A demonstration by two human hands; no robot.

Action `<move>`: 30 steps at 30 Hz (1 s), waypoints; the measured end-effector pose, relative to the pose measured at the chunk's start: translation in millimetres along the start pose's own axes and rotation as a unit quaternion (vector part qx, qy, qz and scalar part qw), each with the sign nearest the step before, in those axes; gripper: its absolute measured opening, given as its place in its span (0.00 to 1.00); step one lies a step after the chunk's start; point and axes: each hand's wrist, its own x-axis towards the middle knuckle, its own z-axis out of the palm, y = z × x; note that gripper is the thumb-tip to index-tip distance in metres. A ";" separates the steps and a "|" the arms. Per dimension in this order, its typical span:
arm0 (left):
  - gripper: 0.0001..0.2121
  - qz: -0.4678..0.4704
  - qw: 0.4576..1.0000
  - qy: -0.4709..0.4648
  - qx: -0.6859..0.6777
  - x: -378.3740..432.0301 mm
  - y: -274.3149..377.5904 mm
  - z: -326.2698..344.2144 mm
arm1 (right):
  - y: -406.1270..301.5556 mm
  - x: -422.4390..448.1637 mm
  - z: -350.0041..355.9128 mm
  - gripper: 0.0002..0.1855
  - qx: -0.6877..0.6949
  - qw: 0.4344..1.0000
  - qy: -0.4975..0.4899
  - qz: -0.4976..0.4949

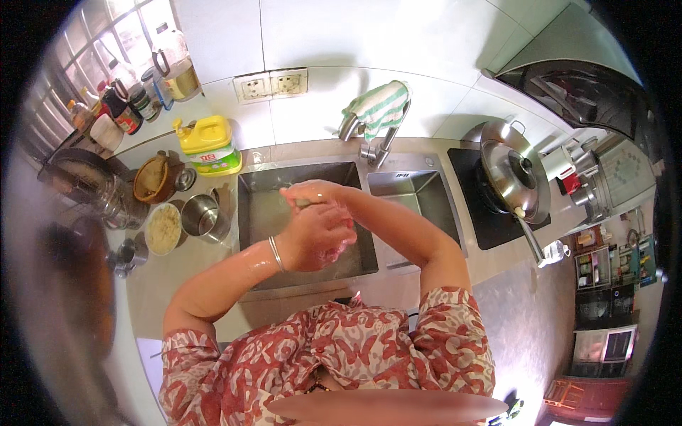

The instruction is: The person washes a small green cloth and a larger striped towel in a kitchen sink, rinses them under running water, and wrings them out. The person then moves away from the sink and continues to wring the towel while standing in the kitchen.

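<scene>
Over the large basin of a steel sink [266, 266], my left hand [322, 231], with silvery bangles [276, 254] at its wrist, is wet and has its fingers curled. My right hand [315, 191] lies just beyond it and overlaps it, its fingertips pointing left. A small greyish patch shows between the hands; whether it is a held object cannot be told. Cloudy water [261, 199] seems to stand in the basin. Behind the sink is a tap [379, 154] with a green-and-white striped cloth [379, 106] draped over it. The palms are hidden.
Left of the sink stand a steel pot [201, 215], a bowl of pale food [163, 229], a brown pot [152, 181] and a yellow detergent jug [210, 144]. At right are the smaller basin [410, 199] and a lidded wok [506, 165] on a black cooktop [474, 229], its handle sticking out towards the front.
</scene>
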 end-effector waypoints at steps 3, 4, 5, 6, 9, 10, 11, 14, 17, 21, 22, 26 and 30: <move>0.13 0.047 0.998 -0.031 0.014 1.2 -11.5 19.3 | 9.0 17.3 -4.4 0.23 -0.093 0.995 -0.027 -0.002; 0.12 0.044 0.998 -0.054 0.005 -0.9 -16.4 24.0 | -0.6 12.4 2.7 0.23 -0.093 0.995 -0.025 0.004; 0.11 0.045 0.996 -0.079 -0.005 -0.9 -18.8 28.7 | -1.2 11.1 4.0 0.23 -0.095 0.995 -0.035 -0.003; 0.10 0.048 0.994 -0.100 -0.001 -3.1 -21.7 35.1 | -0.3 11.2 5.3 0.22 -0.098 0.994 -0.045 -0.009; 0.08 0.065 0.984 -0.160 0.051 -11.6 -29.7 54.4 | 4.9 21.2 12.4 0.21 -0.154 0.986 -0.048 -0.028; 0.07 0.073 0.977 -0.180 0.089 -14.8 -31.9 60.0 | 8.5 26.4 15.4 0.21 -0.175 0.983 -0.050 -0.034; 0.07 0.072 0.976 -0.185 0.095 -18.7 -35.8 68.8 | 9.9 29.3 17.6 0.21 -0.196 0.979 -0.049 -0.039; 0.07 0.028 0.980 -0.194 0.040 -30.1 -46.7 99.1 | 22.6 39.9 23.0 0.21 -0.248 0.967 -0.043 -0.031; 0.09 -0.064 0.959 -0.273 -0.042 -21.6 -45.4 108.1 | 54.0 58.0 24.7 0.22 -0.278 0.960 -0.017 0.019; 0.08 -0.100 0.915 -0.387 -0.051 -30.1 -56.1 134.1 | 105.2 85.2 27.2 0.20 -0.308 0.949 -0.040 0.044; 0.02 -0.074 0.940 -0.317 -0.099 -43.7 -66.1 168.8 | 122.2 87.6 24.8 0.20 -0.316 0.947 -0.035 0.051; 0.07 -0.060 0.978 -0.165 -0.110 -66.7 -62.8 208.0 | 183.6 106.0 31.8 0.19 -0.344 0.937 -0.012 0.063; 0.08 -0.030 0.990 -0.112 -0.080 -85.3 -63.4 229.6 | 219.8 118.3 50.4 0.18 -0.362 0.930 0.016 0.060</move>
